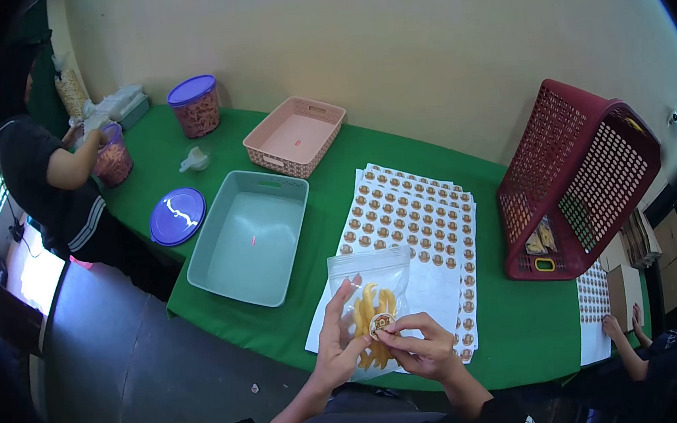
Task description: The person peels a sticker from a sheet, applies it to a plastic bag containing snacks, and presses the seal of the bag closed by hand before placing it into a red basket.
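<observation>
My left hand [339, 356] supports a clear zip bag [368, 266] from its left side, thumb on the front and fingers along the edge. Yellow snack strips [360, 319] fill the lower part of the bag. On its front is a round sticker [382, 325] with a brown-and-red print. My right hand [427, 349] pinches this sticker at its right edge, thumb and forefinger closed against the bag. Behind and below the bag lie white sheets of round stickers [410, 206], the front one with a bare, peeled area.
Left on the green table [515, 333] are a grey-green tray [250, 246], a purple lid [177, 216], a pink basket [295, 139] and a snack tub [196, 107]. A maroon basket [539, 188] tilts at right, packets inside. One person [53, 170] reaches into a tub; another person's hands [614, 329] touch cardboard.
</observation>
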A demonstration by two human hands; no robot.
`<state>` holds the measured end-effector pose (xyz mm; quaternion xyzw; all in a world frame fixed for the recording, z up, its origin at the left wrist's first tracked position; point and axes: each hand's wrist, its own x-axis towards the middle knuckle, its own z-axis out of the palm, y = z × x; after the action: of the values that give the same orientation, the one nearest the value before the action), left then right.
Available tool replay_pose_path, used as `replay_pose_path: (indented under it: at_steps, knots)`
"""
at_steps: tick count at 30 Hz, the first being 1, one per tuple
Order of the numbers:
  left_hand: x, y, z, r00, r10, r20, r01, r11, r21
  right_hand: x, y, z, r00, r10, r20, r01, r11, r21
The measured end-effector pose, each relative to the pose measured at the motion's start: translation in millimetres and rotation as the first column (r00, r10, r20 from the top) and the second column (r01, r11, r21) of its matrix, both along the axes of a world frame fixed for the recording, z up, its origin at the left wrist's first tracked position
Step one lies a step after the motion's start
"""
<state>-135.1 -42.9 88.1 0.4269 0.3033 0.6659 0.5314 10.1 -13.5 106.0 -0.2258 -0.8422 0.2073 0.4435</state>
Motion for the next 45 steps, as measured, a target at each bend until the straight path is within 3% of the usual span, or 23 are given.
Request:
replay_pose_path:
  at_steps: [2, 10, 16, 21, 23, 25, 27, 28, 29, 31, 32, 35, 37, 39, 41, 43, 45]
  knots:
    - [2, 0, -1, 1.000, -0.014, -0.024, 0.014, 1.000, 0.003, 2, -2, 0, 0.997, -0.072, -0.003, 0.072, 0.997, 0.019]
    - [26, -13, 4, 0.992, -0.067, -0.112, 0.077, 0.993, 0.088, 31, -27, 0, 0.996, -0.092, -0.019, 0.093, 0.995, 0.043]
    - [79, -33, 19, 0.969, -0.199, -0.149, 0.213, 0.973, 0.086, 85, -66, 13, 0.980, -0.197, 0.018, 0.198, 0.980, -0.030]
    - [132, -70, 16, 0.939, -0.299, -0.170, 0.316, 0.945, 0.087, 138, -128, 13, 0.942, -0.331, 0.047, 0.331, 0.944, 0.019]
    - [155, -99, 10, 0.909, -0.361, -0.208, 0.380, 0.923, 0.057, 159, -159, 0, 0.932, -0.350, -0.090, 0.334, 0.929, -0.159]
    - [175, -122, 6, 0.876, -0.411, -0.251, 0.432, 0.901, 0.033, 178, -185, -11, 0.903, -0.411, -0.122, 0.385, 0.903, -0.190]
    - [193, -142, 3, 0.839, -0.452, -0.302, 0.480, 0.877, 0.023, 192, -213, -19, 0.643, -0.760, -0.094, 0.637, 0.600, -0.483]
    - [210, -158, 1, 0.829, -0.468, -0.306, 0.501, 0.865, 0.035, 215, -236, -36, 0.575, -0.816, 0.060, 0.677, 0.434, -0.594]
    - [219, -166, -1, 0.795, -0.532, -0.290, 0.559, 0.829, 0.012, 223, -248, -47, 0.564, -0.824, 0.058, 0.685, 0.427, -0.591]
    - [237, -177, -3, 0.716, -0.650, -0.255, 0.669, 0.743, -0.018, 238, -262, -57, 0.711, -0.655, -0.257, 0.221, 0.555, -0.802]
    - [246, -181, -11, 0.703, -0.622, -0.345, 0.672, 0.740, 0.035, 245, -277, -55, 0.751, -0.596, -0.286, 0.107, 0.537, -0.837]
    - [270, -192, -19, 0.638, -0.601, -0.481, 0.731, 0.669, 0.133, 264, -312, -53, 0.704, -0.664, -0.251, 0.231, 0.549, -0.803]
    - [287, -204, -19, 0.625, -0.679, -0.384, 0.760, 0.642, 0.100, 272, -329, -54, 0.650, -0.710, -0.271, 0.236, 0.527, -0.816]
    - [300, -213, -12, 0.585, -0.794, -0.163, 0.810, 0.583, 0.065, 274, -343, -47, 0.602, -0.765, -0.228, 0.378, 0.525, -0.763]
    - [308, -211, -18, 0.529, -0.825, -0.199, 0.842, 0.540, -0.001, 276, -351, -47, 0.553, -0.798, -0.239, 0.424, 0.516, -0.744]
    - [315, -208, -26, 0.393, -0.835, -0.386, 0.864, 0.479, -0.156, 281, -359, -52, 0.471, -0.827, -0.308, 0.397, 0.511, -0.762]
    - [321, -204, -29, 0.318, -0.829, -0.460, 0.876, 0.442, -0.191, 283, -364, -48, 0.448, -0.836, -0.317, 0.398, 0.504, -0.767]
